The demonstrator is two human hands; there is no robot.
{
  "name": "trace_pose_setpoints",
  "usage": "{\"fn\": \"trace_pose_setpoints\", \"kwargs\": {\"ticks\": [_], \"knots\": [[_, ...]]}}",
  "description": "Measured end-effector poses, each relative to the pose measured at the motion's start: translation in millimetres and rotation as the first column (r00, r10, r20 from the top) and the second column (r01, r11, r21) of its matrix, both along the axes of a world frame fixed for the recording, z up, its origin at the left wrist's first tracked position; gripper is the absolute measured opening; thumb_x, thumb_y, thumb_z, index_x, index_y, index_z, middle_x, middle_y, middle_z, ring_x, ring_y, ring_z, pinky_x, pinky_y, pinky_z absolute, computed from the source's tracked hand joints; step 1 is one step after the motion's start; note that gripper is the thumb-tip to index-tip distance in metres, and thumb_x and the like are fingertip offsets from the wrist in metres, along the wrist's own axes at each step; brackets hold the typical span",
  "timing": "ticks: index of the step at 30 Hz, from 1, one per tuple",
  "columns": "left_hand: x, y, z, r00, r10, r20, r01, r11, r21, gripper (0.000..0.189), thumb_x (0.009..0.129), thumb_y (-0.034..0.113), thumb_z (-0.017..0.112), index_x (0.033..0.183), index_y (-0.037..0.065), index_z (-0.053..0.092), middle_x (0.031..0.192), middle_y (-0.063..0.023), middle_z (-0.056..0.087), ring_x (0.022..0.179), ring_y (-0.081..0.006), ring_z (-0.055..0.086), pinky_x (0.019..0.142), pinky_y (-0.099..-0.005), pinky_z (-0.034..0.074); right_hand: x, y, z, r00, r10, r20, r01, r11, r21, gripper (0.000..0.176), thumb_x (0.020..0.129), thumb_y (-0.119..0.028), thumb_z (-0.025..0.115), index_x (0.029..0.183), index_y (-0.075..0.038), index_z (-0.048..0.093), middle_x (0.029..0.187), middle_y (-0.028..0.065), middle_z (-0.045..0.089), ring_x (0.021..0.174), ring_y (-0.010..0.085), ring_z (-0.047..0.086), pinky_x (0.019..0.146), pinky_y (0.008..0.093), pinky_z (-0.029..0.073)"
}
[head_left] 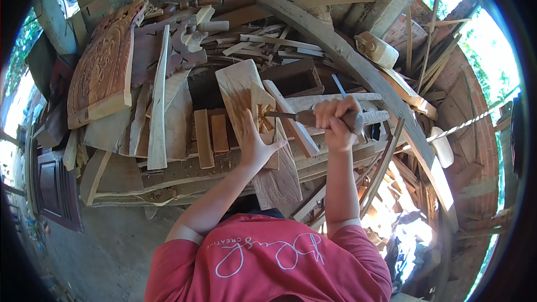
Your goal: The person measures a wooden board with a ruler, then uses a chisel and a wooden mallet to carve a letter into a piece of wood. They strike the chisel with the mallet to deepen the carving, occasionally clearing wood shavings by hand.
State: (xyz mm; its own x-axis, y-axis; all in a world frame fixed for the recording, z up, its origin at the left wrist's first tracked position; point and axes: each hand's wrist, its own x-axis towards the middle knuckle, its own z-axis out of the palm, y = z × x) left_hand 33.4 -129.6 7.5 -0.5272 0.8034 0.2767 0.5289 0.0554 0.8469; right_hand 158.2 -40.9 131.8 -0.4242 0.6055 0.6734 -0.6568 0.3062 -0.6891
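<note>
My right hand is wrapped around the wooden handle of a chisel. The chisel's metal shaft points left, its tip at the carved hollow of a small light wood block. My left hand lies on the block with fingers stretched upward and thumb spread to the right, pressing against it. Under the block is a long, pale board, which sticks out past the bench edge toward my body. A squared wood strip slants just right of the block.
The rough plank bench carries two short wood pieces and several slats. A carved panel leans at the left. A curved beam arcs across the right, near a plastic jug. Scrap wood fills the back.
</note>
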Motion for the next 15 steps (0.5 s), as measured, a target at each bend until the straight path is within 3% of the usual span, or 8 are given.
{"fn": "trace_pose_setpoints", "kwargs": {"ticks": [3, 5, 7, 8, 9, 11, 12, 15], "knots": [[-0.1, 4.3, 31.9, 0.933, 0.015, -0.36, -0.01, 1.0, 0.017, 0.112, 0.058, 0.043, 0.076, 0.135, -0.001, 0.008, 0.136, -0.0275, 0.018, 0.127, -0.0408, 0.019, 0.101, -0.0497, 0.021, 1.7, 5.2, 13.0, 0.994, -0.041, 0.103, 0.041, 0.999, 0.004, 0.016, 0.07, -0.006, 0.059, 0.074, -0.007, 0.043, 0.063, 0.0076, 0.052, 0.056, 0.0183, 0.049, 0.062, 0.0321, 0.04], [-3.2, 17.8, 54.1, 0.945, -0.052, -0.324, 0.083, 0.993, 0.083, 0.105, 0.058, 0.045, 0.075, 0.135, 0.003, 0.017, 0.136, -0.0238, 0.021, 0.129, -0.0373, 0.019, 0.101, -0.0533, 0.018, -0.5, 2.1, 31.9, 0.852, -0.325, 0.411, 0.257, 0.943, 0.212, 0.021, 0.071, -0.012, 0.062, 0.088, -0.003, 0.052, 0.088, 0.0111, 0.057, 0.076, 0.0212, 0.054, 0.071, 0.0321, 0.042], [-3.7, 25.2, 98.0, 0.898, -0.226, -0.378, 0.279, 0.956, 0.093, 0.09, 0.059, 0.044, 0.074, 0.128, 0.006, 0.031, 0.136, -0.0194, 0.026, 0.129, -0.0361, 0.019, 0.101, -0.0546, 0.017, -1.6, 1.1, 39.2, 0.762, -0.447, 0.469, 0.328, 0.89, 0.317, 0.034, 0.071, -0.017, 0.065, 0.098, -0.002, 0.051, 0.1, 0.0126, 0.053, 0.09, 0.0237, 0.051, 0.079, 0.0319, 0.04], [-0.1, 33.0, 113.4, 0.89, -0.149, -0.431, 0.261, 0.941, 0.213, 0.063, 0.062, 0.038, 0.073, 0.11, 0.007, 0.046, 0.12, -0.0167, 0.046, 0.118, -0.0348, 0.038, 0.098, -0.0565, 0.019, -0.5, 0.0, 43.2, 0.655, -0.557, 0.511, 0.369, 0.826, 0.427, 0.047, 0.072, -0.023, 0.069, 0.108, -0.001, 0.05, 0.112, 0.0141, 0.05, 0.105, 0.0263, 0.048, 0.088, 0.0317, 0.038], [-1.7, 38.9, 125.6, 0.884, -0.159, -0.439, 0.275, 0.938, 0.213, 0.063, 0.062, 0.038, 0.073, 0.11, 0.007, 0.046, 0.12, -0.0167, 0.046, 0.118, -0.0348, 0.038, 0.098, -0.0565, 0.019, 2.3, -3.3, 49.3, 0.653, -0.566, 0.504, 0.383, 0.82, 0.426, 0.047, 0.072, -0.023, 0.069, 0.108, -0.001, 0.05, 0.112, 0.0141, 0.05, 0.105, 0.0263, 0.048, 0.088, 0.0317, 0.038], [-3.5, 47.4, 143.1, 0.844, -0.382, -0.375, 0.482, 0.848, 0.22, 0.041, 0.064, 0.029, 0.071, 0.092, 0.007, 0.051, 0.093, -0.0136, 0.058, 0.096, -0.031, 0.054, 0.09, -0.051, 0.032, 8.6, -8.9, 59.5, 0.557, -0.583, 0.591, 0.291, 0.804, 0.519, 0.064, 0.072, -0.027, 0.068, 0.126, -0.007, 0.041, 0.13, 0.0128, 0.038, 0.121, 0.023, 0.035, 0.1, 0.0349, 0.028], [0.8, 49.6, 146.3, 0.878, -0.365, -0.308, 0.456, 0.834, 0.312, 0.031, 0.064, 0.022, 0.07, 0.082, 0.005, 0.05, 0.07, -0.0115, 0.057, 0.071, -0.0282, 0.058, 0.072, -0.041, 0.043, 13.5, -6.2, 58.3, 0.562, -0.571, 0.598, 0.242, 0.805, 0.542, 0.074, 0.073, -0.03, 0.068, 0.133, -0.007, 0.031, 0.135, 0.0145, 0.033, 0.126, 0.0241, 0.03, 0.102, 0.0358, 0.024], [-0.9, 48.8, 143.5, 0.913, -0.39, -0.118, 0.407, 0.853, 0.328, 0.028, 0.066, 0.017, 0.068, 0.08, 0.004, 0.048, 0.067, -0.014, 0.055, 0.062, -0.0295, 0.056, 0.057, -0.0333, 0.044, 24.4, 25.1, 16.5, 0.781, -0.368, 0.506, 0.225, 0.92, 0.321, 0.074, 0.075, -0.03, 0.067, 0.133, -0.006, 0.029, 0.135, 0.0158, 0.032, 0.127, 0.027, 0.028, 0.102, 0.0361, 0.024]]}}
